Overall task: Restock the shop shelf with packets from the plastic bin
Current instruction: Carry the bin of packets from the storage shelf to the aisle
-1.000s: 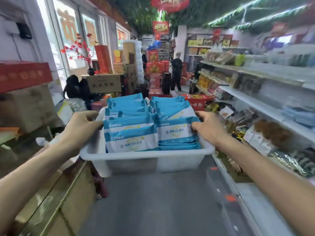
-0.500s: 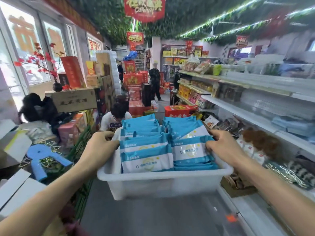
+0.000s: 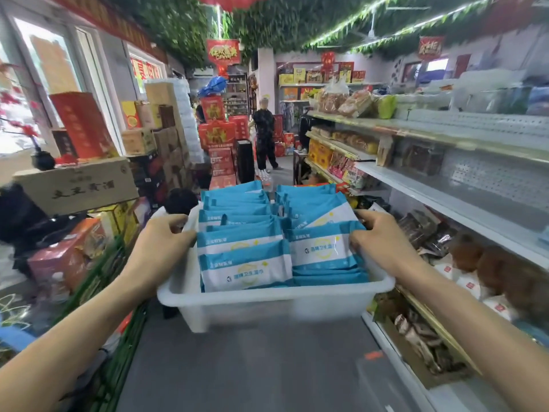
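**Packets in the aisle:** A white plastic bin [image 3: 267, 304] filled with blue-and-white packets [image 3: 246, 269] is held above the grey aisle floor [image 3: 252, 367] of a small shop. The bin is gripped at both ends. The left hand [image 3: 160, 248] is clamped on the rim at the bin's 9 o'clock, with the fingers curled over the edge. The right hand [image 3: 383, 245] is clamped on the rim at 3 o'clock, with its fingers folded inward against the nearest packets. The packets are stood on edge in two rows running front to back, and a few are laid flat beneath the right-hand row. The shop shelf [image 3: 445, 200] is seen at 3 o'clock of the bin, just beside it, its white tiers stocked with bagged snacks. At 9 o'clock, cardboard cartons [image 3: 77, 185] and red gift boxes [image 3: 81, 123] are stacked along the windows. At 12 o'clock, well beyond the bin, a person in dark clothing [image 3: 264, 135] is seen standing in the aisle next to a stack of red boxes [image 3: 218, 138]. Green foliage [image 3: 267, 22] and a red hanging sign [image 3: 223, 52] are strung across the ceiling.
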Demonstrator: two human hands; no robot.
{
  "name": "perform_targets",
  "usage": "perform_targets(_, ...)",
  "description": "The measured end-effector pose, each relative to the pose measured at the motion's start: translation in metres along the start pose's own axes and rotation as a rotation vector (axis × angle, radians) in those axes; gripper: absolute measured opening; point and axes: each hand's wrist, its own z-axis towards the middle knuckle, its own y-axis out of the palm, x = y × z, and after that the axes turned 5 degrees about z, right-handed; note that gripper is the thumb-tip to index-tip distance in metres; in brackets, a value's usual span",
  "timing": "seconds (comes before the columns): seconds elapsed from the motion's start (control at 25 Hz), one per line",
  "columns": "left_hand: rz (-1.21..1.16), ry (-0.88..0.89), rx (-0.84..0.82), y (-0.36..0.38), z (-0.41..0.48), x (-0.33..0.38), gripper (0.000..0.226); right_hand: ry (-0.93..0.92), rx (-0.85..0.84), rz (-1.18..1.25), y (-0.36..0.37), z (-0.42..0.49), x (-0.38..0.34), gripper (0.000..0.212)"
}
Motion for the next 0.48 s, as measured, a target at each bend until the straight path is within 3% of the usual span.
perform_targets(0.2,0.009,0.015,0.002,0.094,0.129,-0.017,0.021,0.023,-0.024,-0.017,0.009,0.126,0.055,0.047)
perform_targets(0.32,-0.013,0.028,-0.003,0.164,0.228,-0.037,0.035,0.047,0.001,-0.029,0.026,0.216,0.103,0.046)
perform_targets(0.4,-0.054,0.043,-0.061,0.210,0.293,-0.043,0.023,0.080,0.046,-0.056,0.032,0.271,0.130,0.059)
perform_targets(0.48,-0.070,0.066,-0.131,0.252,0.355,-0.040,0.013,0.131,0.103,-0.056,0.031,0.325,0.149,0.054)
